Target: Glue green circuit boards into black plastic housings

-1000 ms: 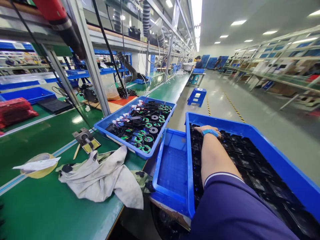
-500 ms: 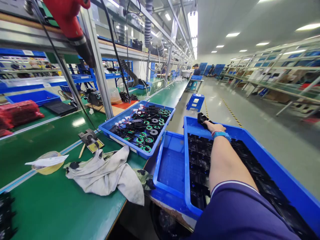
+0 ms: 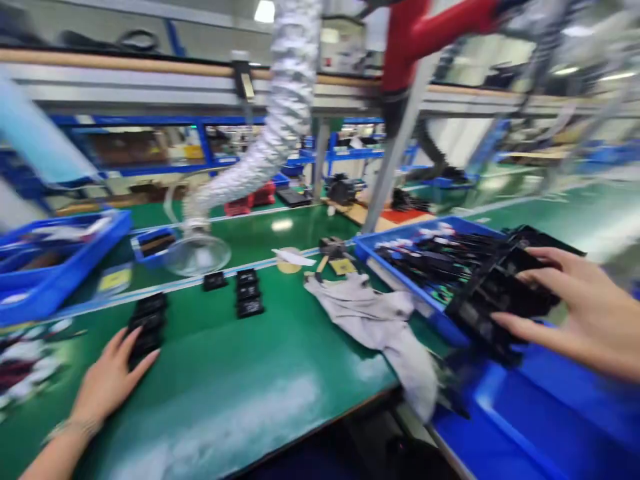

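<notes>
On the left of the green bench, my left hand [image 3: 107, 380] has its thumb and fingers around the near end of a row of black plastic housings [image 3: 150, 320]. My right hand [image 3: 575, 307] holds several more black plastic housings [image 3: 505, 287] in the air, over the near edge of a blue tray. Motion blurs them, so I cannot tell how many there are. A short row of black housings [image 3: 249, 293] and a single black piece [image 3: 215, 281] lie on the bench between my hands.
A blue tray [image 3: 373, 257] of wired parts stands at the right, beside a grey cloth [image 3: 360, 307]. Lower right is a blue bin [image 3: 530, 407]. A silver duct [image 3: 285, 100] hangs above the bench; a red power tool [image 3: 400, 47] hangs near a metal post.
The view has swung left from the aisle to the bench. My right hand has come from the large blue bin with black housings in it. My left hand has come into view.
</notes>
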Demonstrator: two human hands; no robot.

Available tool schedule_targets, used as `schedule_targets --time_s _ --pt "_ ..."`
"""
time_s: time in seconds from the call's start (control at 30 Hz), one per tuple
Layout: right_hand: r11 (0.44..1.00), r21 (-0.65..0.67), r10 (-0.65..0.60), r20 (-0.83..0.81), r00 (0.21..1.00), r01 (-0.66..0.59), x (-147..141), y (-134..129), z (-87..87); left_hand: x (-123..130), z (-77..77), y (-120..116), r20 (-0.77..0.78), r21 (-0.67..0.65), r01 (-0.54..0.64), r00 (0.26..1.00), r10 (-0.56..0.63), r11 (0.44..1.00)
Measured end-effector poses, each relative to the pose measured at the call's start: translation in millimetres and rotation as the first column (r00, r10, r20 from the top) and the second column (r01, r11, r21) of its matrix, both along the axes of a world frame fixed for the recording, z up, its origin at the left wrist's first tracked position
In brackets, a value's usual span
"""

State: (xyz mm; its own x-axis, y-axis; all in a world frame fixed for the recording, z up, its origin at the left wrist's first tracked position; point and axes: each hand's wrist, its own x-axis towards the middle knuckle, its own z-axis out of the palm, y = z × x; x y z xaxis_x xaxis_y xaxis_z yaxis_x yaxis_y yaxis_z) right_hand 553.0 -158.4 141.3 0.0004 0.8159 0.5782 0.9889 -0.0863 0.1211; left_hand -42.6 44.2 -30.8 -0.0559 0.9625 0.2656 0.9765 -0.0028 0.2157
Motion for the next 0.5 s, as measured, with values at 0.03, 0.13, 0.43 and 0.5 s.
schedule_targets --time_s 0.03,0.13,0.43,0.5 --pt "0.987 0.020 0.157 0.023 0.987 -0.158 -33.0 18.8 -4.0 -10.7 -2.4 -3.0 -0.027 0.013 0.044 0.999 -0.044 0.999" --pt "0.859 -0.059 0.511 0.023 0.859 -0.509 -136.3 71.5 -20.5 -23.8 -11.2 2.6 -0.049 0.029 0.067 0.997 -0.065 0.997" --pt "0.366 -0.431 0.850 -0.207 0.485 -0.825 -356.3 222.7 -103.1 -30.0 -20.3 11.3 0.092 0.038 0.076 0.993 -0.079 0.996" --pt "0.308 -0.496 0.872 -0.193 0.450 -0.811 -384.0 249.6 -112.7 -30.2 -20.8 12.0 0.119 0.041 0.079 0.989 -0.083 0.996"
